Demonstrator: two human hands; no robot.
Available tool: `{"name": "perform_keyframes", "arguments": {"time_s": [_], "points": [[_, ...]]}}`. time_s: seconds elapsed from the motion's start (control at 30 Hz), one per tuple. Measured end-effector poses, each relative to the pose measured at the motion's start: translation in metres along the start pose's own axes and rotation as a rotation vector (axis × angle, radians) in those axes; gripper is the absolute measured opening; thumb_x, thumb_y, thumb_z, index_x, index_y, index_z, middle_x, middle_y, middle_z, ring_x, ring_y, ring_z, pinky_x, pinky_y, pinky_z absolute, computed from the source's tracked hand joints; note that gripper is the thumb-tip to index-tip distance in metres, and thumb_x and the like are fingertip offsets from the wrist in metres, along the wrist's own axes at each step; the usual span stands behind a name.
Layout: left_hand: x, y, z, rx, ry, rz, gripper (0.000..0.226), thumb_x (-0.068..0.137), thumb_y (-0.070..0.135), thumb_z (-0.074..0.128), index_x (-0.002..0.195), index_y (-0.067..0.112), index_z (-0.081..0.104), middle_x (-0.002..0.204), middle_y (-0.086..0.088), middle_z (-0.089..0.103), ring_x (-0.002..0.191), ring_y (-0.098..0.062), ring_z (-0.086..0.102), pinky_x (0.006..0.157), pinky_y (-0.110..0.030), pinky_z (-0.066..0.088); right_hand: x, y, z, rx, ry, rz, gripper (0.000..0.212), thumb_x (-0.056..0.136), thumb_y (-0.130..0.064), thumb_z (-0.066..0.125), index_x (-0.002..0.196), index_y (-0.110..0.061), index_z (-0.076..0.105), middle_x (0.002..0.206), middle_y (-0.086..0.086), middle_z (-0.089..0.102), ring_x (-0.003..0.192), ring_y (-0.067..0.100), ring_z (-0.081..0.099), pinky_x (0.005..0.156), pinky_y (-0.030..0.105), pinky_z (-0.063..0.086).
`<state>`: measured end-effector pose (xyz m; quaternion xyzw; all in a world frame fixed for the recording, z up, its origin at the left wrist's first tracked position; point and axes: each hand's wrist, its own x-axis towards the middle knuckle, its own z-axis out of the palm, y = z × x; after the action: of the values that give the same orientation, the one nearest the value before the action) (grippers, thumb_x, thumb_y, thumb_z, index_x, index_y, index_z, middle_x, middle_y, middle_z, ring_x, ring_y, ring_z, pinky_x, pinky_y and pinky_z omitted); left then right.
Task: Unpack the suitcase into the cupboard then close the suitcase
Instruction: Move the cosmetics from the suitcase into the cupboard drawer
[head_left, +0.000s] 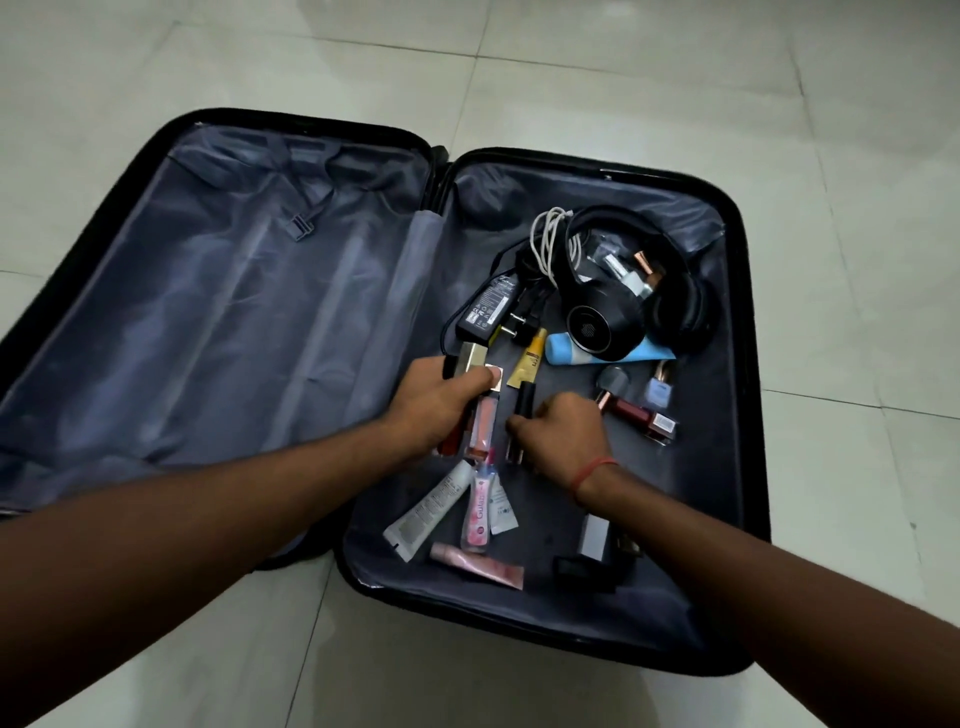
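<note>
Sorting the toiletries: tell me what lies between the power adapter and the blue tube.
In the head view, a yellow tube lies between the power adapter and the blue tube, beside the adapter's plug.
</note>
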<state>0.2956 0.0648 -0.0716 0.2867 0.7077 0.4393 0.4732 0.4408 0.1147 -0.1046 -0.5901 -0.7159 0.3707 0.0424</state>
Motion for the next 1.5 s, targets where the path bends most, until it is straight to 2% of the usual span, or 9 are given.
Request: {"name": "perform_keyframes", "arguments": {"time_s": [0.2, 0.3, 0.4, 0.53, 0.67, 0.87, 1.0, 1.13, 1.5], "points": [[-0.026, 0.018, 0.008, 0.075, 0.022, 0.046, 0.031, 0.086, 0.021, 0.069, 0.059, 0.016, 0.054, 0.052, 0.004, 0.053, 0.047, -0.010, 0.049, 0.047, -0.026, 0.040, -0.024, -0.001, -0.035, 0.386, 0.122, 0.181, 0.023, 0.075, -0.019, 0.068, 0.060, -0.006, 0.056, 0.052, 0.002, 0.058, 0.051, 0.007, 0.057, 0.052, 0.024, 0.051], [-0.056, 0.043, 0.013, 0.087, 0.009, 0.001, 0.028, 0.084, 0.021, 0.071, 0.059, 0.019, 0.058, 0.054, 0.006, 0.057, 0.050, -0.010, 0.053, 0.052, -0.028, 0.043, -0.053, -0.012, -0.068, 0.651, 0.116, 0.278, 0.026, 0.083, -0.015, 0.072, 0.068, -0.009, 0.052, 0.068, 0.018, 0.064, 0.068, 0.031, 0.068, 0.062, 0.045, 0.060], [-0.097, 0.089, 0.015, 0.026, -0.017, -0.072, 0.021, 0.083, 0.019, 0.072, 0.067, 0.012, 0.062, 0.059, -0.003, 0.059, 0.054, -0.017, 0.055, 0.053, -0.032, 0.045, -0.102, -0.034, -0.124, 0.712, 0.108, 0.286, 0.021, 0.085, -0.014, 0.072, 0.076, -0.007, 0.054, 0.072, 0.019, 0.067, 0.065, 0.025, 0.065, 0.065, 0.048, 0.058], [-0.170, 0.181, 0.020, -0.051, -0.025, -0.177, 0.030, 0.077, 0.030, 0.076, 0.065, 0.009, 0.057, 0.054, -0.007, 0.056, 0.047, -0.022, 0.052, 0.043, -0.032, 0.043, -0.180, -0.077, -0.220, 0.865, 0.123, 0.361, 0.014, 0.088, -0.009, 0.068, 0.099, -0.009, 0.059, 0.084, 0.015, 0.068, 0.066, 0.007, 0.066, 0.054, 0.023, 0.054], [-0.253, 0.305, 0.028, 0.016, -0.180, -0.189, 0.030, 0.086, 0.015, 0.070, 0.062, 0.006, 0.055, 0.044, -0.007, 0.051, 0.031, -0.021, 0.043, 0.035, -0.021, 0.035, -0.274, -0.129, -0.325, 0.894, 0.225, 0.426, 0.021, 0.085, -0.017, 0.072, 0.098, -0.003, 0.064, 0.089, 0.022, 0.070, 0.076, 0.026, 0.067, 0.068, 0.041, 0.060], [-0.354, 0.489, 0.049, 0.127, -0.394, -0.112, 0.028, 0.082, 0.017, 0.075, 0.061, 0.012, 0.056, 0.048, 0.001, 0.052, 0.037, -0.009, 0.044, 0.039, -0.020, 0.036, -0.414, -0.215, -0.487, 1.052, 0.373, 0.504, 0.017, 0.091, -0.009, 0.063, 0.093, 0.007, 0.062, 0.074, 0.014, 0.067, 0.063, 0.023, 0.064, 0.059, 0.033, 0.055], [-0.424, 0.588, 0.077, 0.147, -0.542, -0.090, 0.032, 0.074, 0.027, 0.081, 0.079, 0.001, 0.062, 0.063, -0.019, 0.060, 0.050, -0.019, 0.055, 0.047, -0.033, 0.047, -0.498, -0.244, -0.575, 1.145, 0.534, 0.520, 0.016, 0.091, -0.008, 0.063, 0.091, 0.008, 0.064, 0.072, 0.011, 0.067, 0.063, 0.019, 0.065, 0.057, 0.030, 0.054], [-0.490, 0.654, 0.125, 0.241, -0.650, 0.016, 0.024, 0.079, 0.021, 0.078, 0.072, 0.006, 0.060, 0.050, 0.002, 0.053, 0.041, -0.016, 0.046, 0.040, -0.022, 0.038, -0.568, -0.239, -0.641, 1.219, 0.687, 0.523, 0.015, 0.091, -0.009, 0.063, 0.087, 0.005, 0.066, 0.070, 0.011, 0.067, 0.064, 0.023, 0.063, 0.059, 0.034, 0.054], [-0.655, 0.735, 0.313, 0.205, -0.904, 0.142, 0.033, 0.065, 0.036, 0.076, 0.072, 0.008, 0.060, 0.064, -0.003, 0.053, 0.059, -0.016, 0.053, 0.059, -0.029, 0.043, -0.727, -0.129, -0.783, 1.222, 1.091, 0.530, 0.017, 0.093, -0.013, 0.061, 0.086, 0.002, 0.065, 0.075, 0.010, 0.067, 0.061, 0.017, 0.061, 0.055, 0.025, 0.052]]}}
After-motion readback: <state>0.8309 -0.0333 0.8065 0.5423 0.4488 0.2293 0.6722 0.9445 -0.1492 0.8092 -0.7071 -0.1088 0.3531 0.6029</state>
